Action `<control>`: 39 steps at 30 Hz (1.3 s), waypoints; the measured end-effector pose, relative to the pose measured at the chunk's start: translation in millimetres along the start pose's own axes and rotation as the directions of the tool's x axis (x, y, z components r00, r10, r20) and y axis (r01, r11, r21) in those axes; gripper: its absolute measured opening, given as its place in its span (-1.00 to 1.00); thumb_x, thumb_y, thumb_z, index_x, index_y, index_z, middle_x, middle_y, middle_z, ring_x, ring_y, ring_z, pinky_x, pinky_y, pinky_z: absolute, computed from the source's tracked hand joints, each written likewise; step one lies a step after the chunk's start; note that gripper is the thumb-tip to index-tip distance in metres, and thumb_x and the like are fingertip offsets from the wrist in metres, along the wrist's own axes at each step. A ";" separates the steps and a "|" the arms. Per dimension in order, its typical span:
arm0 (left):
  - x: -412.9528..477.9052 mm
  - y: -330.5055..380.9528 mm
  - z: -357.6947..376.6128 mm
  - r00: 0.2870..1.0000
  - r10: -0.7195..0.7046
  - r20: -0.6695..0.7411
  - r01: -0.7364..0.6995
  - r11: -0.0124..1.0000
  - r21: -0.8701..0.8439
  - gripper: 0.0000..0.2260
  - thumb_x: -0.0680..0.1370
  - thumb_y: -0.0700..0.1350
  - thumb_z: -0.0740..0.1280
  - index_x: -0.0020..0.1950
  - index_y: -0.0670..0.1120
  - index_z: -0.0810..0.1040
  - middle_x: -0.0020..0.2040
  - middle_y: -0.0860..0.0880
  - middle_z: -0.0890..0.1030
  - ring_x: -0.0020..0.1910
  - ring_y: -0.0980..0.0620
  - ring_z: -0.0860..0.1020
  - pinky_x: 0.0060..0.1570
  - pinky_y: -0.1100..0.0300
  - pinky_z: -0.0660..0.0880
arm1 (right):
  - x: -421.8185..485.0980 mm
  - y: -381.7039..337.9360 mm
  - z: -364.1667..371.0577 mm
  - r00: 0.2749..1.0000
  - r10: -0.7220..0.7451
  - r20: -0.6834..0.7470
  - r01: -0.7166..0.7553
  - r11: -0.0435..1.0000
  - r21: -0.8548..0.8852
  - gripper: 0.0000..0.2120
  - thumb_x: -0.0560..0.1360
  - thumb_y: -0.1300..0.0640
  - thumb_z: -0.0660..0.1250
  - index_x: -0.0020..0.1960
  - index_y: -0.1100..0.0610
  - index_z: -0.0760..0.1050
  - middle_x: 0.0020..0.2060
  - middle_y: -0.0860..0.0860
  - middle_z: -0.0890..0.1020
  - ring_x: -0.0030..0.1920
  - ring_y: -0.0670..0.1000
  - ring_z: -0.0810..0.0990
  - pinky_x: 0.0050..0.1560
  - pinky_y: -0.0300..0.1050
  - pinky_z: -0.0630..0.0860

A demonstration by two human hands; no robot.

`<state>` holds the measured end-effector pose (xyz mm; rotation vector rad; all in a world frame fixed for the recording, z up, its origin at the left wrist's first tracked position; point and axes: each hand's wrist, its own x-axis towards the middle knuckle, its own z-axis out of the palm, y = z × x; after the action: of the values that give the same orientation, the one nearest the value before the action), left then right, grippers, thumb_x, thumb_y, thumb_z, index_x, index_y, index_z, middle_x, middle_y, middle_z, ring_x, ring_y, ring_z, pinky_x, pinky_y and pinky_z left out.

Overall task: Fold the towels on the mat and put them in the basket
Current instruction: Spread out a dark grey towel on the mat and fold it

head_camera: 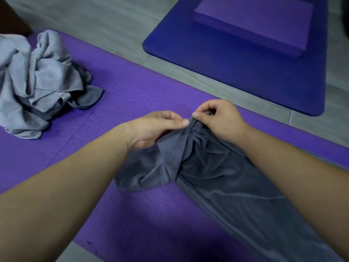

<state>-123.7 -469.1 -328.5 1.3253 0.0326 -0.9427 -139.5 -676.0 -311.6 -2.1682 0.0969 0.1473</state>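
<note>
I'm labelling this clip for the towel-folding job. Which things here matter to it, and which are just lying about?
In the job: dark grey towel, pinched by left hand and right hand; heap of grey towels; purple mat under them.
Lying about: blue mat; purple block on it. No basket in view.

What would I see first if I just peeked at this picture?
Right in the middle, two hands, the left hand and the right hand, pinch the bunched edge of a dark grey towel that lies on a purple mat. On the mat's far left sits a crumpled pile of light grey towels. At the top right, a purple block rests on a dark blue mat.
</note>
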 end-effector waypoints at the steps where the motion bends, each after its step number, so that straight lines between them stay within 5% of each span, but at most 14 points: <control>1: -0.4 -1.2 -1.2 1.000 -0.014 -0.027 0.016 0.999 0.051 -0.72 0.37 -0.09 0.57 -0.02 -0.08 0.57 -0.15 -0.07 0.67 -0.14 0.00 0.64 -0.10 0.13 0.57 | 1.5 0.1 2.7 0.999 0.020 -0.025 -0.020 1.000 0.003 -0.85 0.49 0.11 0.51 -0.23 -0.01 0.61 -0.33 -0.11 0.64 -0.34 -0.21 0.52 -0.19 -0.29 0.49; 4: -1.9 -6.5 -7.5 0.994 -0.053 -0.099 0.074 0.974 0.216 -0.70 0.37 -0.16 0.62 -0.01 -0.04 0.58 -0.16 -0.03 0.66 -0.19 0.05 0.64 -0.25 0.21 0.55 | 6.6 0.4 9.9 0.995 0.066 -0.078 -0.066 0.998 -0.003 -0.82 0.51 0.07 0.48 -0.25 -0.01 0.58 -0.36 -0.15 0.59 -0.38 -0.26 0.48 -0.23 -0.32 0.42; 6: -2.4 -10.8 -14.5 0.990 -0.065 -0.129 0.096 0.963 0.251 -0.81 0.44 -0.18 0.58 -0.07 -0.05 0.60 -0.16 -0.04 0.66 -0.15 0.02 0.64 -0.17 0.18 0.56 | 7.5 0.8 11.7 0.993 0.078 -0.088 -0.080 0.997 -0.016 -0.83 0.52 0.06 0.47 -0.23 0.01 0.59 -0.38 -0.17 0.56 -0.41 -0.29 0.47 -0.25 -0.34 0.39; 9: -8.2 -13.6 -25.0 0.984 -0.054 -0.170 0.087 0.977 0.193 -0.91 0.49 -0.16 0.53 -0.10 -0.09 0.63 -0.13 -0.10 0.67 -0.09 -0.06 0.64 -0.06 0.12 0.56 | 5.2 2.7 9.2 0.993 0.104 -0.054 -0.106 0.993 -0.047 -0.88 0.52 0.07 0.48 -0.18 0.05 0.62 -0.34 -0.14 0.59 -0.34 -0.21 0.50 -0.18 -0.22 0.50; 12: -15.9 -8.2 -26.8 0.974 0.035 -0.222 -0.020 0.997 0.069 -0.72 0.41 -0.02 0.57 0.01 -0.15 0.67 0.01 -0.25 0.66 0.00 -0.18 0.61 0.09 -0.11 0.52 | 2.5 -1.1 8.4 0.998 0.066 -0.011 -0.067 0.989 -0.133 -0.94 0.49 0.04 0.50 -0.11 -0.01 0.64 -0.17 -0.12 0.67 -0.11 -0.13 0.61 0.06 -0.08 0.59; 15: -19.5 0.9 -21.7 0.965 0.165 -0.204 -0.180 0.982 -0.053 -0.62 0.57 -0.07 0.45 0.23 -0.35 0.60 0.20 -0.37 0.62 0.17 -0.26 0.62 0.31 -0.18 0.50 | 3.3 -26.5 15.2 0.994 -0.066 0.082 0.073 0.994 -0.084 -0.74 0.46 0.02 0.53 0.12 -0.02 0.62 0.05 -0.14 0.67 0.12 -0.14 0.62 0.19 -0.17 0.53; 19: -24.6 19.7 -18.7 0.937 0.237 -0.258 -0.263 0.962 -0.069 -0.58 0.64 0.01 0.32 0.24 -0.35 0.60 0.10 -0.30 0.69 0.07 -0.17 0.69 0.11 0.04 0.63 | 14.5 -58.2 27.4 0.979 -0.079 0.187 0.049 0.986 0.157 -0.79 0.48 0.14 0.53 0.08 0.13 0.64 -0.13 0.02 0.72 -0.16 -0.03 0.68 -0.10 0.00 0.67; 23: -35.8 25.7 -31.3 0.928 0.273 -0.254 -0.269 0.962 0.053 -0.32 0.46 0.23 0.51 0.22 -0.36 0.57 0.18 -0.39 0.62 0.13 -0.21 0.62 0.19 -0.14 0.50 | 27.3 -66.2 31.9 0.982 -0.088 0.169 0.052 0.977 0.207 -0.91 0.48 0.13 0.53 -0.09 0.13 0.66 -0.28 -0.06 0.69 -0.23 -0.10 0.64 -0.11 -0.07 0.62; 25: -39.8 18.7 -37.8 0.920 0.286 -0.267 -0.263 0.957 0.118 -0.44 0.44 0.07 0.56 0.18 -0.35 0.57 0.18 -0.38 0.62 0.07 -0.19 0.61 0.19 -0.20 0.51 | 29.5 -68.9 35.4 0.976 -0.089 0.198 0.053 0.983 0.177 -0.91 0.48 0.16 0.52 -0.06 0.17 0.66 -0.24 -0.06 0.70 -0.20 -0.15 0.63 -0.14 -0.22 0.60; 28: -42.1 2.0 -42.0 0.915 0.276 -0.294 -0.235 0.957 0.169 -0.69 0.54 -0.21 0.49 0.19 -0.35 0.56 0.06 -0.34 0.67 -0.02 -0.13 0.64 0.00 0.05 0.60 | 32.6 -71.7 38.0 0.972 -0.077 0.221 0.062 0.995 0.075 -0.91 0.52 0.20 0.47 -0.02 0.22 0.65 -0.25 -0.06 0.68 -0.26 -0.20 0.59 -0.24 -0.34 0.50; 35: -46.1 -35.8 -53.5 0.934 0.199 -0.295 -0.075 0.921 0.382 -0.61 0.35 0.09 0.54 -0.13 -0.21 0.55 -0.28 -0.09 0.58 -0.27 -0.03 0.49 -0.17 0.00 0.46 | 45.7 -82.0 27.1 0.993 0.052 0.108 -0.073 0.976 0.207 -0.94 0.58 0.32 0.37 -0.04 0.19 0.57 -0.32 0.06 0.58 -0.41 -0.09 0.57 -0.42 -0.27 0.55; 39: -50.6 -38.5 -50.9 0.874 0.279 -0.398 -0.189 0.950 0.250 -0.87 0.62 -0.17 0.38 -0.08 -0.14 0.47 -0.25 -0.14 0.45 -0.28 -0.05 0.38 -0.27 0.07 0.36 | 53.2 -82.4 23.6 0.989 0.080 0.121 -0.111 0.953 0.282 -0.93 0.53 0.26 0.46 -0.07 0.16 0.57 -0.25 0.08 0.55 -0.26 -0.04 0.61 -0.22 -0.15 0.67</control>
<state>-154.9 -396.5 -348.2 1.6689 0.1132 -0.4398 -78.2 -610.7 -265.2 -1.8610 0.1523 0.2880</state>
